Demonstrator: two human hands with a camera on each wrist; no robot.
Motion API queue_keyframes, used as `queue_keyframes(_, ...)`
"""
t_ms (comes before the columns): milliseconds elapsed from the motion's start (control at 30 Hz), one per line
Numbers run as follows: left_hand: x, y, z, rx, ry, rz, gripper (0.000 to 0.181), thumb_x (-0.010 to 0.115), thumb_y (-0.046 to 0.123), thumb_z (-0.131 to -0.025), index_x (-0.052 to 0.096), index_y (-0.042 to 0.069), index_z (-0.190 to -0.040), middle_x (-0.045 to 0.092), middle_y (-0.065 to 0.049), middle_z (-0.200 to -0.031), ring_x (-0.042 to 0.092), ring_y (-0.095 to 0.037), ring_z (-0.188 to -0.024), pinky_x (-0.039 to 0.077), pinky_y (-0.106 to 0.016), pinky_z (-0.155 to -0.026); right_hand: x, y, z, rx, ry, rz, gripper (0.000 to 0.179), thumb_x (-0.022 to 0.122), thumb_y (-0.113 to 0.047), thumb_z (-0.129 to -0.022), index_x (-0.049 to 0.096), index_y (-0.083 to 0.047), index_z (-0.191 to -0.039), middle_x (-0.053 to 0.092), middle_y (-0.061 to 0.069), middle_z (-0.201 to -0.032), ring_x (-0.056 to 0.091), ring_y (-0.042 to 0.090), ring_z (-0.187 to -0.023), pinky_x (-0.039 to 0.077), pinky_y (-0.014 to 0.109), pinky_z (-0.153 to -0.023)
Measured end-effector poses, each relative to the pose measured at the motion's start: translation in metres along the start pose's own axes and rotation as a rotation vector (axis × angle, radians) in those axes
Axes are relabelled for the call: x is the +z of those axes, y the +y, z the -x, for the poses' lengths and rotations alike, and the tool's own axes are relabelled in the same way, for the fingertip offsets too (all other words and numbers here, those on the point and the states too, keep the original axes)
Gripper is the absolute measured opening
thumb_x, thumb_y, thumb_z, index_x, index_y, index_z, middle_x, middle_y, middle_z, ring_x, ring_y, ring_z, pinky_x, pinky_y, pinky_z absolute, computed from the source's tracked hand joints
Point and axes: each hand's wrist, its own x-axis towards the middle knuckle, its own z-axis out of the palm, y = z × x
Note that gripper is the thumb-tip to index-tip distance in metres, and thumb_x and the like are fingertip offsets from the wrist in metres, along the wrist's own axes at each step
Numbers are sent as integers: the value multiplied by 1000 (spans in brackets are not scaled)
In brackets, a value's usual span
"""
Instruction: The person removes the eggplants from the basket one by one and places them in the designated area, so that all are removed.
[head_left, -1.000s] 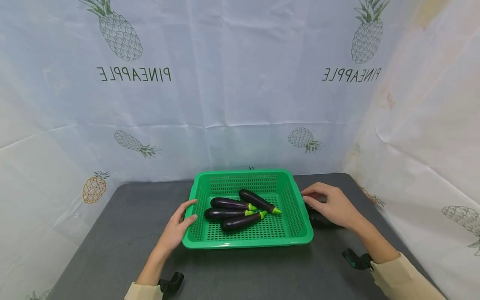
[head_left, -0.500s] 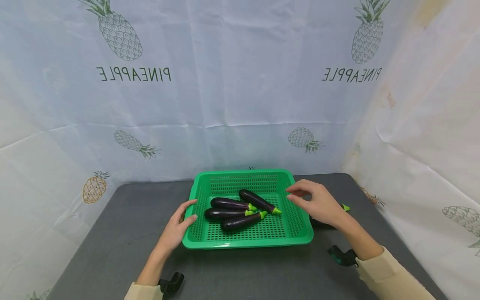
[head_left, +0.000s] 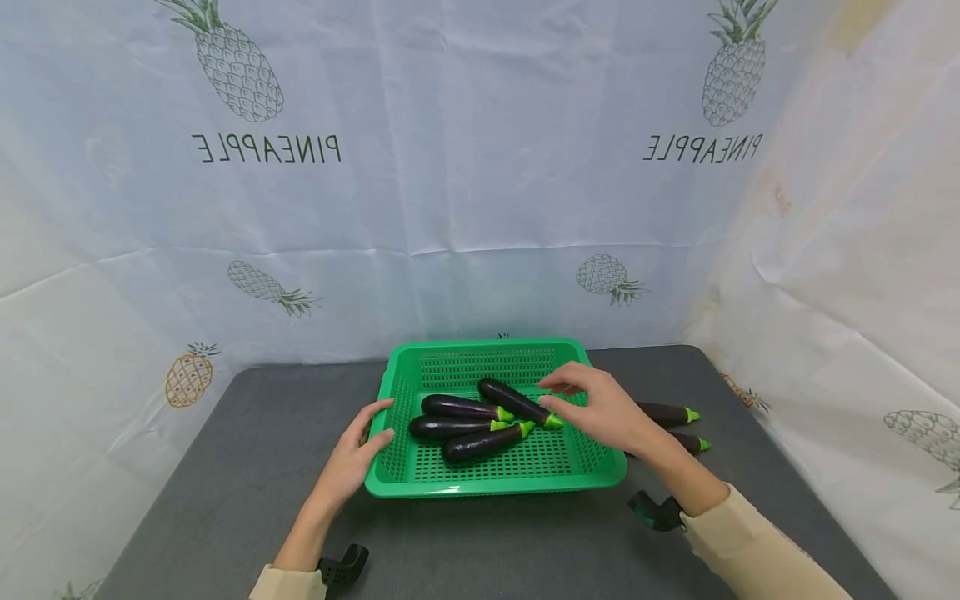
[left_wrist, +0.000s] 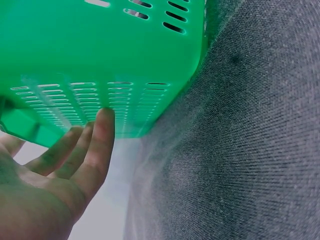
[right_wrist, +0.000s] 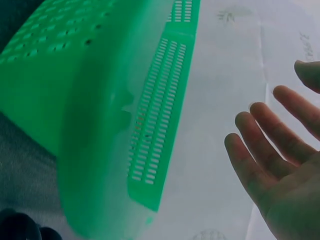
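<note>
A green plastic basket (head_left: 495, 483) with slotted walls stands on the dark table. Inside it lie several eggplants (head_left: 480, 446), dark purple with bright green stem ends. My left hand (head_left: 350, 458) holds the basket's left rim, and the left wrist view shows fingers against the outer wall. Over the right part of the basket hovers my right hand (head_left: 596, 408), holding nothing, its fingers relaxed and apart in the right wrist view. Just right of the basket, two more eggplants (head_left: 667, 414) lie on the table, partly hidden behind my right hand and forearm.
The grey-black table (head_left: 247, 467) reaches back to a white cloth (head_left: 465, 183) printed with pineapples. That cloth also hangs along both sides. A black device sits at each wrist.
My right hand has moved left from the eggplants beside the basket to above the basket's inside. Those eggplants now show more. The left hand and basket have stayed put.
</note>
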Motion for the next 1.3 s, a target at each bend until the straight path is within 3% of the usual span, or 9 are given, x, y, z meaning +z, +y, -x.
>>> queue_keyframes(200,-1,-2,0,9,-1,-7,49,53,21,-108,39,16,-155,24,-18,-165,20,-39,-153,31,-63,-112,13,-4,-8,-4,-33,-12,28,68,-32,-100,71,-15,-122,65,-4,-120,62,25,-106,51,45,-94)
queue_keyframes(367,-1,-5,-1,9,0,-9,49,53,21,-108,39,16,-155,25,-16,-165,23,-37,-152,34,-60,-110,25,-6,-14,8,-74,-10,30,67,-33,-100,70,-15,-124,64,-4,-120,60,22,-108,50,45,-96)
queue_keyframes(567,-2,-6,-1,16,-3,1,49,53,21,-108,39,16,-155,24,-17,-165,18,-38,-153,31,-62,-112,38,-9,-20,30,-137,-23,31,66,-34,-101,69,-16,-127,62,-3,-121,58,22,-110,49,51,-95)
queue_keyframes(800,-1,-6,-2,8,-3,-2,50,53,22,-108,38,17,-155,23,-16,-166,19,-38,-153,33,-62,-110,56,-4,-26,42,-206,4,37,64,-40,-101,67,-16,-130,62,-4,-122,57,17,-110,49,47,-94)
queue_keyframes(1033,-1,-5,-2,4,1,-1,50,54,22,-108,39,17,-155,24,-17,-165,23,-38,-152,36,-61,-108,71,0,-31,66,-275,-12,41,64,-38,-101,65,-12,-133,61,4,-131,59,30,-115,50,45,-92)
queue_keyframes(1300,0,-5,-2,11,-3,4,50,54,20,-108,39,16,-155,24,-17,-165,18,-39,-153,32,-63,-111,81,4,-35,100,-343,-12,46,64,-39,-101,63,-8,-135,59,7,-135,59,32,-120,49,49,-94)
